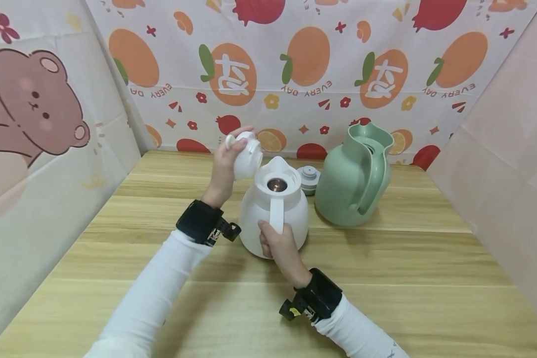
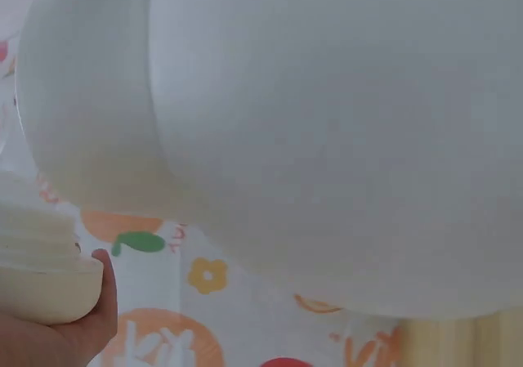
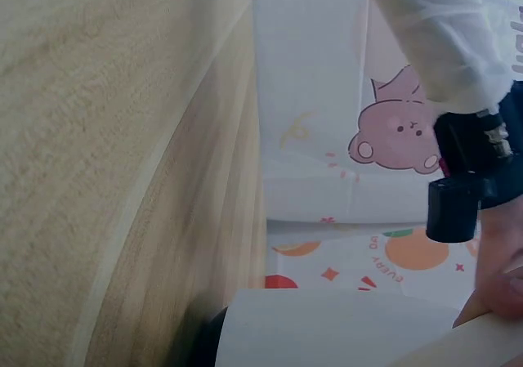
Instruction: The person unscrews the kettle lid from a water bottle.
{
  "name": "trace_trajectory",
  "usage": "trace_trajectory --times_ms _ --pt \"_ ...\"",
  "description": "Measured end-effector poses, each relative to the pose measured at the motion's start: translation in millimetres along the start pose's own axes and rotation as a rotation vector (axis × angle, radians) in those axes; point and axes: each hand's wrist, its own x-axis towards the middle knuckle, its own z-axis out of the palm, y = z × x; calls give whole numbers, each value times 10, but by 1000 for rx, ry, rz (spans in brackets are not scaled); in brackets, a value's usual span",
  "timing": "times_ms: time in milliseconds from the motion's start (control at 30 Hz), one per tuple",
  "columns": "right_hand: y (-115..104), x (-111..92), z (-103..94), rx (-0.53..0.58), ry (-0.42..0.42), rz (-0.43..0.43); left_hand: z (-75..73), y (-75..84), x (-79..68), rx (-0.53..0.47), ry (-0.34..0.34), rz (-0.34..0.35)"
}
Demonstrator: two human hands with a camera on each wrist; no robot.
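A white vacuum jug (image 1: 250,219) stands on the table with its mouth uncovered, showing a dark coppery inside. My right hand (image 1: 283,246) grips its handle (image 1: 276,214) low down. Up at the left of the spout, my left hand (image 1: 223,166) holds a white screw lid (image 1: 249,160), tipped sideways and clear of the mouth. The left wrist view has the same lid (image 2: 49,289) at lower left, while the jug's body (image 2: 327,138) fills most of the frame. In the right wrist view, the jug's wall (image 3: 327,326) shows along the bottom.
To the right of the white jug stands a green jug (image 1: 340,184), its handle toward the front right. A grey stopper (image 1: 309,179) sits between the two, partly hidden by the white jug. Fruit-print cloth (image 1: 313,119) hangs behind the wooden table (image 1: 407,278).
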Motion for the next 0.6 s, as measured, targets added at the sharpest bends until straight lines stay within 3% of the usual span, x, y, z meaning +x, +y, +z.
trace_trajectory --times_ms 167,433,600 --pt "4 5 2 5 1 -1 -129 -100 -76 -237 66 -83" --pt "3 10 -4 0 4 14 -342 -214 -229 -813 176 -252" --pt "3 10 -10 4 0 16 -465 -308 -311 -1210 199 -327"
